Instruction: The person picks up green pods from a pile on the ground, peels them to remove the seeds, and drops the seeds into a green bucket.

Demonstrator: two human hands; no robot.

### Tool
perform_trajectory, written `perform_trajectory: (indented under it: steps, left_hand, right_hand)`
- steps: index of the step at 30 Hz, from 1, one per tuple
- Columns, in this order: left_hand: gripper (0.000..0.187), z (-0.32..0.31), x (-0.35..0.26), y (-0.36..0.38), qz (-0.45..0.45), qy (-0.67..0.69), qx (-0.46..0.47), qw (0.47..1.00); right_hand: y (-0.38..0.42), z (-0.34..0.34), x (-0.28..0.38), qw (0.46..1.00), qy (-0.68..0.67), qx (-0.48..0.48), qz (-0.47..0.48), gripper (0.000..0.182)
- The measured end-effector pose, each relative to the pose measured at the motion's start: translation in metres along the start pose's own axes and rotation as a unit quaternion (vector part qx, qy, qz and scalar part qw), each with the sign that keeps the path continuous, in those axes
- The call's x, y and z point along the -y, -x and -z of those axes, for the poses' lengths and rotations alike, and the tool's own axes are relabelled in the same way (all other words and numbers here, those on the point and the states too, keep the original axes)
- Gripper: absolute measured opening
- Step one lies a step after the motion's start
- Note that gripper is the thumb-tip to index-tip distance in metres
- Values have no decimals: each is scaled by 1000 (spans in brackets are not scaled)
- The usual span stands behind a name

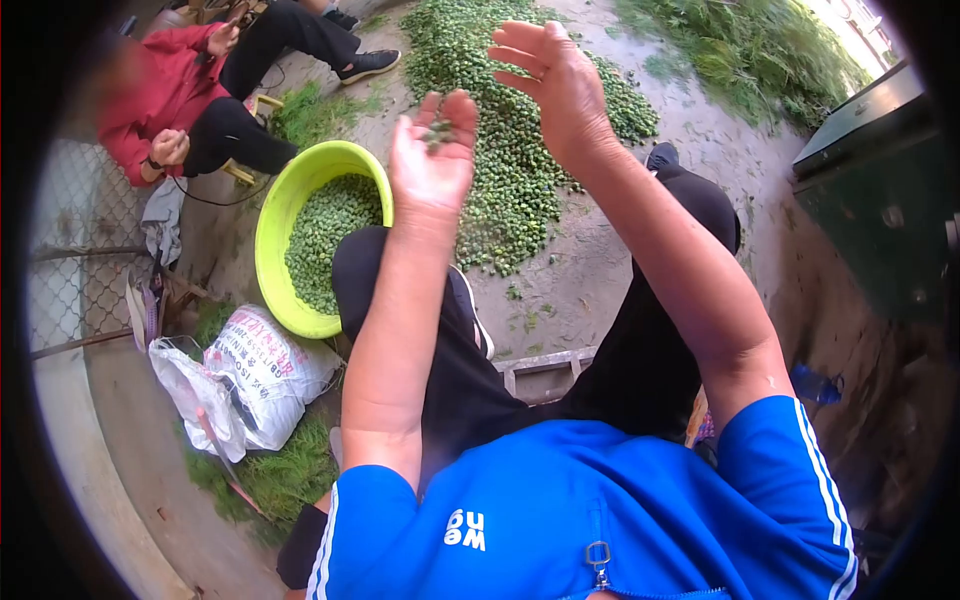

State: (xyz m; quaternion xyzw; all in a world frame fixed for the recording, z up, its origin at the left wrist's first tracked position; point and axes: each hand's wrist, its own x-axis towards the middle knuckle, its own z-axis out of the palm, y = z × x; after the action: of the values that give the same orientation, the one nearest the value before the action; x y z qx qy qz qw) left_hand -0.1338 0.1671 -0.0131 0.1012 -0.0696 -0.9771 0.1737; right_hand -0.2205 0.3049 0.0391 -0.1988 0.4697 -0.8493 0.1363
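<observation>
My left hand [433, 165] is palm up and cupped, with a few small green cones [438, 135] resting on its fingers. It is beside the rim of a yellow-green plastic tub [268, 240]. More green cones [335, 235] lie inside that tub, which stands by my left knee. Over the big heap of green cones [505, 190] on the ground, my right hand [560, 85] is raised with its fingers stretched out and apart. Nothing shows in it.
A person in a red top [165, 95] sits at the far left, hands raised. A stuffed white woven sack [260, 375] lies near the tub on green sprigs [290, 470]. Feathery green branches [750, 50] are piled at the back right, near a dark green metal box [880, 180].
</observation>
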Motion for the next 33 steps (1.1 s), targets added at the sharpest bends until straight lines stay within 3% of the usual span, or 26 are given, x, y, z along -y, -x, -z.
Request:
perform_trajectory:
  steps: [2, 4, 6, 7, 11, 13, 16, 17, 19, 22, 27, 31, 33]
  left_hand:
    - [53, -23, -32, 8, -119, 64, -98, 986]
    - [66, -9, -90, 8, -194, 163, -124, 959]
    - [75, 12, -109, 15, -212, 233, -152, 937]
    - [88, 28, -107, 15, -206, 193, -106, 954]
    - [72, 41, -91, 28, -128, 131, -103, 978]
    - [55, 40, -86, 24, -156, -18, -132, 979]
    - [40, 50, -68, 9, -125, -95, -159, 975]
    - [28, 67, -62, 2, -72, -99, -116, 986]
    - [28, 90, -27, -6, -59, -156, -181, 969]
    - [26, 168, 8, -19, 5, -160, -277, 947]
    - [52, 306, 50, 6, 77, -169, -485, 855]
    - [60, 341, 74, 39, 139, -157, -598, 774]
    - [63, 352, 79, 46, 149, -110, -632, 753]
  right_hand:
    - [1, 8, -2, 996, -22, -23, -88, 46]
    - [-2, 18, -9, 993, -46, -24, -109, 45]
    - [0, 19, -2, 990, -50, -20, -131, 45]
    - [-1, 22, -2, 989, -63, -4, -137, 45]
    - [2, 28, -1, 985, -70, 19, -155, 43]
    - [8, 27, 3, 985, -56, 21, -160, 41]
    - [11, 34, 0, 988, -47, 40, -142, 38]
    - [12, 40, -2, 988, -36, 16, -150, 38]
    - [8, 47, -5, 975, -89, 45, -200, 36]
    - [9, 58, -5, 976, -92, 52, -188, 38]
    - [25, 54, 29, 981, -59, 55, -179, 42]
    - [29, 60, 46, 977, -33, 36, -209, 41]
    - [34, 74, 49, 971, -111, 137, -160, 39]
